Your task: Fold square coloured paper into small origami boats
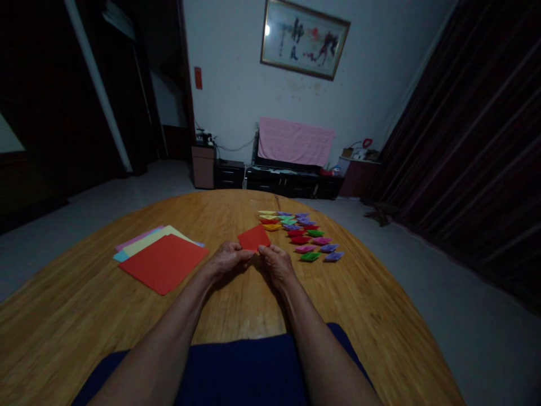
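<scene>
Both hands are meeting near the middle of the round wooden table [84, 316], pinching a small red paper [254, 237] between them. The left hand [228, 260] is gripping the paper's near left edge with fingers curled shut on it, and the right hand [276, 264] is gripping the near right edge the same way. The paper is tilting up and away from the person, its far part lifting clear of the tabletop (it looks folded, though the dim light is hiding any creases).

To the left, a stack of sheets [163, 260] is lying flat, a red one on top with yellow, pink and blue edges showing beneath. To the right, just beyond the hands, folded pieces [301, 234] in many colours are sitting in rough rows. Across the room, a pink cloth [296, 141] is hanging below a framed picture [304, 38].
</scene>
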A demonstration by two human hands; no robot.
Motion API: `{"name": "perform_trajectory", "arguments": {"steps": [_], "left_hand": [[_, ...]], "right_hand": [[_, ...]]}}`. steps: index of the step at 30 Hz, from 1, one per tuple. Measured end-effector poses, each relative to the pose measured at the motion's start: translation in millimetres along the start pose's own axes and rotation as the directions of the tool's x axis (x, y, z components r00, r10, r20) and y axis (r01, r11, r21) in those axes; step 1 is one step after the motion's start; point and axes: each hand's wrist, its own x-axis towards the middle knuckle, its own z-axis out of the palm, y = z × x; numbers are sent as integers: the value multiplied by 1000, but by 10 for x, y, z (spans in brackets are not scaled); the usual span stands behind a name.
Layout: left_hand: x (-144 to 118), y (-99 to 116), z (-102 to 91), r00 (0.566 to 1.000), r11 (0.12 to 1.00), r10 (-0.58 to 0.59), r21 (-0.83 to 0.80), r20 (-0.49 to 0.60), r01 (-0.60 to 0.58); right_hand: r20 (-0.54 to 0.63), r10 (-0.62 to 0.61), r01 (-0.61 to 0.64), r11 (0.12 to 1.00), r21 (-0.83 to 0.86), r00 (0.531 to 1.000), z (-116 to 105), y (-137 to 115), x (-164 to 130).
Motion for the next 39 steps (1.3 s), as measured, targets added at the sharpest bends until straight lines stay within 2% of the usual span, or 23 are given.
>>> {"name": "perform_trajectory", "arguments": {"steps": [3, 7, 9, 11, 14, 17, 22, 29, 34, 39], "left_hand": [[-2, 19, -53, 1000, 999, -21, 30, 5, 20], [-24, 55, -130, 999, 994, -26, 102, -34, 29], [-45, 84, -135, 999, 994, -25, 104, -40, 29], [-63, 111, -120, 999, 993, -43, 112, -28, 46], [-70, 125, -103, 998, 987, -59, 153, 35, 53], [-52, 95, -124, 996, 979, -58, 198, 71, 43], [-41, 36, -152, 992, 985, -77, 164, 98, 60], [-49, 26, -117, 992, 986, -80, 157, 96, 64], [-5, 10, -109, 1000, 979, -7, 206, -17, 10], [-3, 50, -57, 994, 995, 41, 95, -99, -31]], "right_hand": [[-30, -3, 4, 1000, 22, 1000, -45, -46, 13], [-209, -68, 99, 985, 139, 976, -137, -117, 74], [-243, -95, 138, 977, 163, 965, -157, -134, 94], [-192, -94, 124, 980, 156, 977, -141, -129, 91], [-43, -74, 78, 992, 94, 996, -75, -100, 50], [61, -66, 65, 998, 11, 996, -24, -88, -2], [29, -33, 33, 999, -6, 999, -6, -107, -47], [8, -95, 95, 995, -4, 995, -10, -70, -2], [-40, -145, 146, 989, 9, 989, -51, -30, 57], [-13, -150, 150, 989, 1, 989, -69, 2, 81]]}}
